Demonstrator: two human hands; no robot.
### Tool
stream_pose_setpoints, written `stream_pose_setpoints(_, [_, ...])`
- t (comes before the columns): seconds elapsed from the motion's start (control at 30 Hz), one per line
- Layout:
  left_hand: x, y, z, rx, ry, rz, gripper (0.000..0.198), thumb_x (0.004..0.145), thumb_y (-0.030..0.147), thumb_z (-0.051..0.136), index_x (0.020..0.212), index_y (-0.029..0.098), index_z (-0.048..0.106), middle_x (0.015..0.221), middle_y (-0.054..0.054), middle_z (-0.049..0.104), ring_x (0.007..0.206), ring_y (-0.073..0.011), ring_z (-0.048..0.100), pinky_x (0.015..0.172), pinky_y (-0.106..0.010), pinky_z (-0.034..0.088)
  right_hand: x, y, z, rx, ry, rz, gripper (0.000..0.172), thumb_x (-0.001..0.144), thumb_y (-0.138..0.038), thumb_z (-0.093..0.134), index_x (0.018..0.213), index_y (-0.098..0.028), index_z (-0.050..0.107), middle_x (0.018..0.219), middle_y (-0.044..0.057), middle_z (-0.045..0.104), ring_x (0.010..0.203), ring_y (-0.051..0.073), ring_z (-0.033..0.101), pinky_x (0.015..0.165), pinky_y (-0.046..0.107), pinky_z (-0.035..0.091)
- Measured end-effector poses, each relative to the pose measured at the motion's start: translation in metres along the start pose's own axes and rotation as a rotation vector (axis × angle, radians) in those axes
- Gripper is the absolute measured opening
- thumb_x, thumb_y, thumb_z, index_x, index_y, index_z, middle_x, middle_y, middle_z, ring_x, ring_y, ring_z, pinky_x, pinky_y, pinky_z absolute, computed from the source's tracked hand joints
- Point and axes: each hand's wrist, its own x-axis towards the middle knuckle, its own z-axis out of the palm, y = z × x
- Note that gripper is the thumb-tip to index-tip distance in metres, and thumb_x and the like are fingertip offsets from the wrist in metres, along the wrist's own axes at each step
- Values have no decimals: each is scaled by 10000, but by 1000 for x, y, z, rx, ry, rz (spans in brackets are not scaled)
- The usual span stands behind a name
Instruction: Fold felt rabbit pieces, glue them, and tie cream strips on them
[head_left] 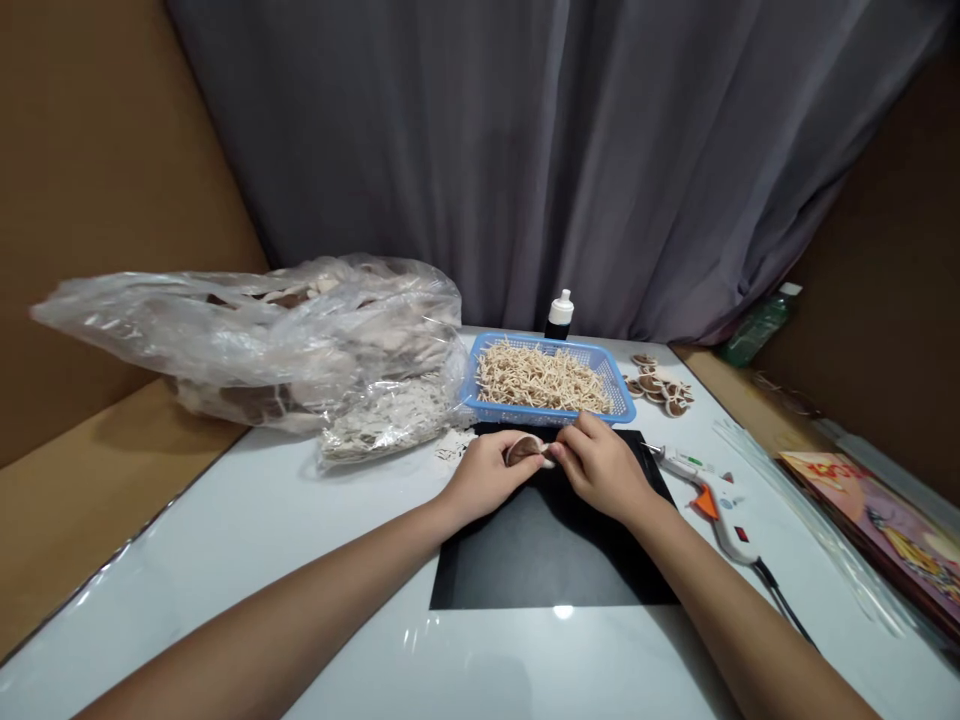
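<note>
Over the black mat (pixel 555 560), my left hand (pixel 487 475) is closed on a small round brown piece with a white rim (pixel 523 450), held between thumb and fingers. My right hand (pixel 596 465) pinches at the right edge of the same piece, where a small white bit shows; the fingers hide most of it. Just beyond both hands, a blue plastic basket (pixel 624 408) holds a heap of thin cream-coloured sticks (pixel 540 375). Similar brown pieces with white rims (pixel 656 385) lie in a loose pile to the basket's right.
A white glue gun (pixel 724 510) with an orange trigger lies right of the mat, near clear sticks (pixel 817 530) and a colourful book (pixel 885 500). Large clear plastic bags (pixel 360 330) stand at left. A white-capped bottle (pixel 559 315) is behind the basket; a green bottle (pixel 761 325) leans farther right.
</note>
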Motion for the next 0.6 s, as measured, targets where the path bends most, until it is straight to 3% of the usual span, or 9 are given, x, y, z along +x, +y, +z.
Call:
stream_pose_setpoints(0.13, [0,-1,1,44,27,3,190,731,317,576,795,161,664,706,4,632,663,-148,528,619,-240,378,3,2,3,472,-81,48,302,862,-361,506,652,-168,606,737,22,465,728,152,486,670,281,415])
stream_pose_setpoints(0.23, [1,-4,4,49,42,-9,216,729,354,568,689,151,629,608,26,558,596,-130,479,560,-231,338,4,6,15,844,-130,130,279,829,-416,550,800,-176,689,809,22,493,776,145,527,723,290,444])
stream_pose_setpoints(0.3, [3,-7,6,14,54,-56,253,727,386,562,653,146,592,574,36,515,561,-121,456,528,-226,317,4,8,23,924,-115,174,267,828,-403,556,903,-189,696,841,26,519,805,150,550,756,304,452])
stream_pose_setpoints(0.37, [4,-10,6,-11,36,-112,278,733,412,546,660,145,566,568,37,510,543,-119,454,513,-222,313,4,9,29,842,-56,172,241,857,-343,525,958,-192,682,844,35,554,808,156,565,755,306,457])
stream_pose_setpoints(0.47, [5,-12,7,29,5,-134,261,739,391,525,647,147,544,550,35,510,529,-119,452,501,-221,301,4,6,27,454,-16,33,231,900,-209,439,988,-183,650,803,49,596,766,162,552,715,297,445])
stream_pose_setpoints(0.6, [1,-7,7,119,27,-79,228,713,297,525,532,160,502,496,47,441,518,-113,402,500,-233,236,5,0,12,-98,-146,-198,190,883,-125,444,810,-181,610,710,36,575,700,173,495,671,291,406])
